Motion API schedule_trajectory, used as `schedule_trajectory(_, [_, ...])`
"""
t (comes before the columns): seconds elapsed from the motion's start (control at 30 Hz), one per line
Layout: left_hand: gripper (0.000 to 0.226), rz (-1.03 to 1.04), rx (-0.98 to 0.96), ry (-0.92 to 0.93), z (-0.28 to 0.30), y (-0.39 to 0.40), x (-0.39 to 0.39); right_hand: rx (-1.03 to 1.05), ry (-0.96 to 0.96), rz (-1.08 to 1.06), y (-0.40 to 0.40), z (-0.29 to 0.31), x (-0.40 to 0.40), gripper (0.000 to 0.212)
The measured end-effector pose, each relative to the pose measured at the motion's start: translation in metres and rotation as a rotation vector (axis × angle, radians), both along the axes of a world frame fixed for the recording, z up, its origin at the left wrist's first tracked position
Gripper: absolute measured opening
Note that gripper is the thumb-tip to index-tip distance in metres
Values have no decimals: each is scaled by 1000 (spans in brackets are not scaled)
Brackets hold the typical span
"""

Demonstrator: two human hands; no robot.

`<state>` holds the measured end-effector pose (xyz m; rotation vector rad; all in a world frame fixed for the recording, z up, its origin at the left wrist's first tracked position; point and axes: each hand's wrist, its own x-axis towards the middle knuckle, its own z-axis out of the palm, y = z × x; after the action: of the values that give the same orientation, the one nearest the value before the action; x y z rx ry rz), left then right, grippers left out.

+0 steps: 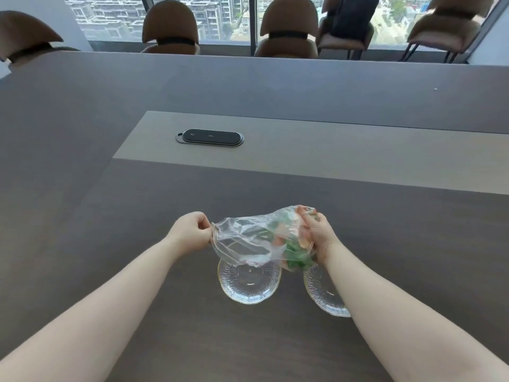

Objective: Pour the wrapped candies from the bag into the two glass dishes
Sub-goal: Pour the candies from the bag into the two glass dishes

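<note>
A clear plastic bag (248, 238) hangs sideways above the table between my hands. My left hand (190, 230) pinches its open mouth at the left. My right hand (316, 235) grips the closed end, where red and green wrapped candies (292, 244) are bunched. Under the bag stand two ribbed glass dishes with gold rims: the left dish (249, 285) sits in full view with nothing in it, and the right dish (322, 290) is partly hidden by my right forearm. No candy shows in either dish.
A long grey-brown table (137, 202) has a lighter centre strip holding a dark oval socket cover (210, 137). Brown chairs (170, 28) line the far side in front of large windows.
</note>
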<state>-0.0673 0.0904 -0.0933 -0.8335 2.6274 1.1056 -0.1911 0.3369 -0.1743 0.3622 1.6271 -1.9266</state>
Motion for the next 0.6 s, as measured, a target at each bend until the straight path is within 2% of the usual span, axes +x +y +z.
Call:
schedule_trajectory(0.07, [10,-98,-137,-80,-17,9,5,54,41,-6,1,-1,0,34])
schedule_trajectory(0.2, [5,-136,-162,-167,-41,21,12,255,207,-1,1,-2,-1,39])
schedule_trajectory(0.3, [27,-93,-118,-204,-49,22,12,354,320,6,0,0,0,35])
schedule_trajectory(0.4, [33,43,-97,-83,-57,18,10,439,395,63,-4,2,3,35])
schedule_trajectory(0.47, [31,83,-18,35,-58,19,6,481,444,89,-8,4,8,35])
schedule_trajectory(0.53, [37,-6,114,89,-56,25,1,496,526,103,-14,9,13,35])
schedule_trajectory(0.6, [50,-189,140,25,-56,32,-2,497,616,121,-20,16,18,37])
